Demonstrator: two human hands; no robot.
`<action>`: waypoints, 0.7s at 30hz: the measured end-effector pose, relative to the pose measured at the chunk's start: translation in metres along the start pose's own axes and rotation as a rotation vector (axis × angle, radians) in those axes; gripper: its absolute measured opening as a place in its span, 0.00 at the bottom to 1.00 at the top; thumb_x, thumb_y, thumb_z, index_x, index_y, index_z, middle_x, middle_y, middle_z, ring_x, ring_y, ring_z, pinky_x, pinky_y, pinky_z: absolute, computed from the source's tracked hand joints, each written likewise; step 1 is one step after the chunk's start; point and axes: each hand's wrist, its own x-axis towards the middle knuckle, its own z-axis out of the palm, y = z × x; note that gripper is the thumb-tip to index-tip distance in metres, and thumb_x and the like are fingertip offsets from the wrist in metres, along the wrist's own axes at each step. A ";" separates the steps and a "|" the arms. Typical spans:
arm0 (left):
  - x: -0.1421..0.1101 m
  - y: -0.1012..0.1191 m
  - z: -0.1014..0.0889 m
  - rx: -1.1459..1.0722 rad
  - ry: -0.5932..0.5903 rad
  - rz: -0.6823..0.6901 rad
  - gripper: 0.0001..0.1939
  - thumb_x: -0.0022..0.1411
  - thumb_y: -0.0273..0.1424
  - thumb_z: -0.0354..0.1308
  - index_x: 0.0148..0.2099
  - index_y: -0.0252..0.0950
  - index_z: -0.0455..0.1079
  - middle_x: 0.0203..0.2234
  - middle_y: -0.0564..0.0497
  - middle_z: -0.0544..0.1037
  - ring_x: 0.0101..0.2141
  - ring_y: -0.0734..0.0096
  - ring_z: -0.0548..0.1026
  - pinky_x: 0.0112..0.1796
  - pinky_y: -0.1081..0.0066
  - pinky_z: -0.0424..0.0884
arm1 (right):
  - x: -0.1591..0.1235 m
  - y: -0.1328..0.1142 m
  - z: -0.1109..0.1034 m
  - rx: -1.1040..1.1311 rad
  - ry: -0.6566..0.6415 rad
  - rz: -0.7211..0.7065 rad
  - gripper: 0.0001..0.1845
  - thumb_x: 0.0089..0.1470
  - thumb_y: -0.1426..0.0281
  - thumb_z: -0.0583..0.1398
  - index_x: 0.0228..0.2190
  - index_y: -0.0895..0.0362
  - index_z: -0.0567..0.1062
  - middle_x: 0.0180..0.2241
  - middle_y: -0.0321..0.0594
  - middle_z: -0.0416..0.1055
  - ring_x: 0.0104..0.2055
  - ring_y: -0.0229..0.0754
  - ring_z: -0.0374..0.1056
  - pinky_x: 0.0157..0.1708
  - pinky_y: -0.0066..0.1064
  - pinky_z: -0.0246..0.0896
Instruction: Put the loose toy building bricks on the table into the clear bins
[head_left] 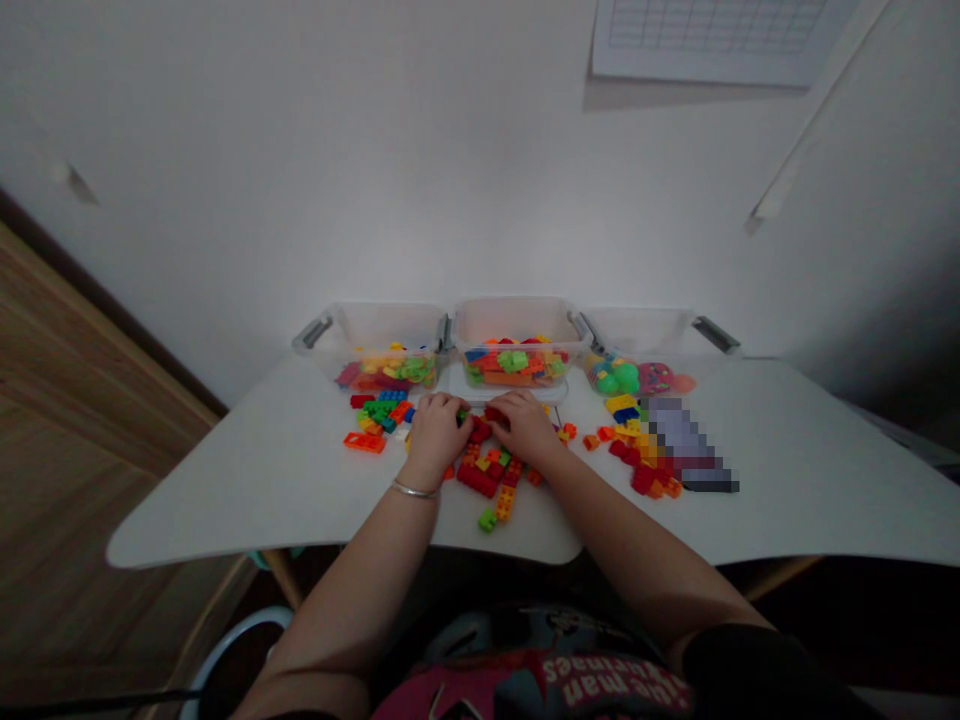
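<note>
Both hands are close together over the middle of the white table, among loose plastic toy bricks. My left hand (438,432), with a bangle at the wrist, has its fingers curled in on a small green toy brick (463,414). My right hand (526,428) is closed at the fingertips on a red toy brick (493,413). Between the hands sits another red brick (480,431); whether it joins the held ones I cannot tell. Just in front of them is a cluster of red bricks (480,478), with a yellow-orange brick (505,503) and a lime green brick (488,519) nearer to me.
Three clear plastic bins stand along the wall: the left bin (390,325) and middle bin (517,318) hold bricks, the right bin (645,325) holds balls and toys. More bricks lie left (379,412) and right (637,460). A blurred-out flat object (686,440) lies at right.
</note>
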 end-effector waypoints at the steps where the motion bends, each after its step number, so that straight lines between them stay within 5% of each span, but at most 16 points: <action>1: 0.000 0.000 0.000 -0.001 -0.002 0.000 0.11 0.62 0.34 0.55 0.43 0.38 0.77 0.40 0.45 0.77 0.47 0.56 0.69 0.50 0.60 0.65 | 0.000 0.001 0.000 0.001 -0.005 0.003 0.16 0.53 0.72 0.62 0.45 0.57 0.77 0.44 0.45 0.76 0.50 0.49 0.64 0.55 0.42 0.58; 16: 0.000 0.002 -0.003 -0.011 -0.016 -0.003 0.12 0.61 0.34 0.55 0.43 0.37 0.77 0.40 0.45 0.78 0.46 0.55 0.69 0.51 0.60 0.64 | -0.002 0.002 0.001 0.032 0.071 0.066 0.15 0.52 0.74 0.60 0.43 0.57 0.76 0.41 0.46 0.73 0.48 0.49 0.65 0.52 0.42 0.60; 21: -0.001 0.002 -0.004 -0.006 -0.022 -0.007 0.12 0.61 0.34 0.56 0.43 0.36 0.77 0.41 0.45 0.77 0.46 0.55 0.69 0.50 0.60 0.65 | -0.005 -0.003 -0.002 0.129 0.200 0.012 0.12 0.51 0.76 0.59 0.40 0.56 0.74 0.40 0.44 0.73 0.46 0.47 0.66 0.48 0.41 0.63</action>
